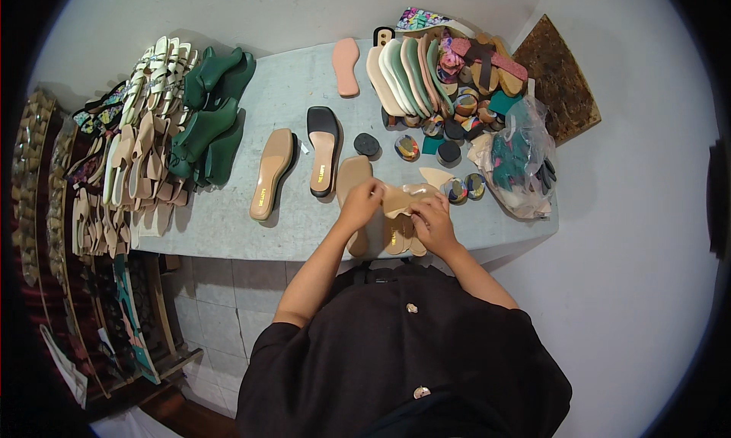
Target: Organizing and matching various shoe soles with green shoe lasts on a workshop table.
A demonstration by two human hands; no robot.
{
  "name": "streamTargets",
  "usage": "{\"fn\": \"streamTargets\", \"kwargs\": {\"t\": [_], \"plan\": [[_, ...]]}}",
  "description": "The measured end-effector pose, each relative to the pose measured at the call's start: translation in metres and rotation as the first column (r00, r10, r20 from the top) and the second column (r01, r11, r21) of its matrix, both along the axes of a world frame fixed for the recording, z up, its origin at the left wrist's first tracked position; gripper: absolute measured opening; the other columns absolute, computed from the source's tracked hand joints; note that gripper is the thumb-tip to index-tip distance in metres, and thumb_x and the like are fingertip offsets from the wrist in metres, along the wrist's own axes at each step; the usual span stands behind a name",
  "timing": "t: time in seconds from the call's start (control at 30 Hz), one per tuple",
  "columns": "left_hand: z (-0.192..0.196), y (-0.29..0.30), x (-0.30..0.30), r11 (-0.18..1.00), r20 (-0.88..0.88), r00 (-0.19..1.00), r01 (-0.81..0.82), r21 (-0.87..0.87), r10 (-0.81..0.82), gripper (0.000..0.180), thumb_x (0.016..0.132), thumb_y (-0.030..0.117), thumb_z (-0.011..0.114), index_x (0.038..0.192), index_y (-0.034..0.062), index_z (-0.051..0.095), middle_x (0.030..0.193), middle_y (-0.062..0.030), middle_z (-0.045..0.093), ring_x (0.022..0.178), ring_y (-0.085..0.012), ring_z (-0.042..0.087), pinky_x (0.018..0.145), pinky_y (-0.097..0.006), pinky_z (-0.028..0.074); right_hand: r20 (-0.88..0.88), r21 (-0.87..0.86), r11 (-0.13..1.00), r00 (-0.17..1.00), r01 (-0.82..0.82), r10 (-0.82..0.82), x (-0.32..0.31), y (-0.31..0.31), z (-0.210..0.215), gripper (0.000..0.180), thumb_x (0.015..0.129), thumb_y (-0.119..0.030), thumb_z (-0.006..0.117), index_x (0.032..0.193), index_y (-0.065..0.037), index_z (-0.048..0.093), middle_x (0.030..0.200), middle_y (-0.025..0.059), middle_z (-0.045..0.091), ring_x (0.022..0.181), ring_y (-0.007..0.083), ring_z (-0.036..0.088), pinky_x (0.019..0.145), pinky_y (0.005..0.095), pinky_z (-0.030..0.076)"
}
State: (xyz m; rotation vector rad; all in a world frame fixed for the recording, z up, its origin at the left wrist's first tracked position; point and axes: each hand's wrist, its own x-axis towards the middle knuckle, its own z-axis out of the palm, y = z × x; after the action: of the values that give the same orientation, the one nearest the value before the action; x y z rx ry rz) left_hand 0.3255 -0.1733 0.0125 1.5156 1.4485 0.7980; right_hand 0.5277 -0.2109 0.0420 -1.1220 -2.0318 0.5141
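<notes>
A glossy beige shoe upper piece (397,200) is stretched between my two hands, just above the table's near edge. My left hand (364,204) pinches its left end. With bent fingers, my right hand (434,225) grips its right side. Beneath my hands lie tan insoles (395,240) with gold print, partly covered. A beige shoe sole (353,173) lies under my left wrist, its middle hidden by my arm. To the left rest a tan sole (272,175) with a dark edge and a tan sole with a black toe (323,152).
Green shoes (217,129) and stacked sandals (156,80) crowd the table's left end. A pink insole (346,66), a row of soles (400,76), patterned heels (406,147) and a plastic bag (525,164) lie farther back and right. A brown board (556,80) leans behind.
</notes>
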Motion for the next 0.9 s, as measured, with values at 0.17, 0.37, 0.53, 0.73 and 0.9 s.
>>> {"fn": "streamTargets", "kwargs": {"t": [0.17, 0.37, 0.53, 0.73, 0.9], "plan": [[-0.024, 0.03, -0.046, 0.932, -0.091, 0.934, -0.332, 0.145, 0.346, 0.023, 0.092, 0.018, 0.047, 0.093, -0.003, 0.056, 0.078, -0.0166, 0.062, 0.069, -0.0255, 0.063, 0.063, -0.037, 0.048, -0.135, -0.089, 0.996, 0.991, -0.003, -0.009, 0.011, -0.014, 0.014, 0.014, 0.075, -0.006, 0.063, 0.089, -0.007, 0.06, 0.082, 0.0036, 0.06, 0.087, 0.0204, 0.057, 0.098, 0.0425, 0.028], [0.032, 0.044, -0.046, 0.882, -0.213, 0.89, -0.317, 0.348, 0.404, 0.02, 0.095, 0.018, 0.043, 0.095, 0.0026, 0.054, 0.079, -0.0241, 0.061, 0.075, -0.0426, 0.059, 0.065, -0.046, 0.044, -0.34, -0.345, 0.933, 0.913, 0.102, -0.226, 0.064, -0.027, 0.025, 0.009, 0.081, -0.008, 0.062, 0.087, -0.007, 0.056, 0.082, 0.0011, 0.059, 0.076, 0.0153, 0.06, 0.105, 0.043, 0.02], [0.036, 0.055, -0.03, 0.852, -0.301, 0.85, -0.277, 0.443, 0.433, 0.014, 0.093, 0.014, 0.043, 0.097, 0.0047, 0.053, 0.081, -0.0235, 0.062, 0.077, -0.0423, 0.059, 0.065, -0.047, 0.044, -0.491, -0.427, 0.902, 0.821, 0.064, -0.291, 0.089, -0.046, 0.041, 0.012, 0.083, -0.009, 0.061, 0.092, -0.006, 0.053, 0.088, 0.0017, 0.057, 0.085, 0.0123, 0.058, 0.097, 0.0345, 0.033], [0.057, 0.053, -0.031, 0.943, -0.437, 0.878, -0.045, 0.329, 0.194, 0.016, 0.091, 0.019, 0.048, 0.1, 0.0092, 0.057, 0.079, -0.0195, 0.063, 0.074, -0.0369, 0.061, 0.062, -0.043, 0.045, -0.771, -0.237, 0.859, 0.451, 0.453, -0.45, 0.175, -0.059, 0.082, 0.014, 0.086, -0.003, 0.059, 0.098, -0.005, 0.051, 0.091, 0.0036, 0.056, 0.084, 0.0091, 0.051, 0.078, 0.0226, 0.04], [0.062, 0.052, 0.003, 0.932, -0.38, 0.878, 0.35, 0.092, -0.292, 0.018, 0.091, 0.021, 0.049, 0.1, 0.0089, 0.059, 0.08, -0.0168, 0.063, 0.075, -0.0349, 0.061, 0.065, -0.04, 0.046, -0.757, -0.287, 0.826, 0.413, 0.485, -0.506, 0.177, -0.053, 0.075, 0.015, 0.087, -0.002, 0.058, 0.099, -0.004, 0.05, 0.087, 0.002, 0.057, 0.083, 0.0068, 0.052, 0.077, 0.0195, 0.038]]}}
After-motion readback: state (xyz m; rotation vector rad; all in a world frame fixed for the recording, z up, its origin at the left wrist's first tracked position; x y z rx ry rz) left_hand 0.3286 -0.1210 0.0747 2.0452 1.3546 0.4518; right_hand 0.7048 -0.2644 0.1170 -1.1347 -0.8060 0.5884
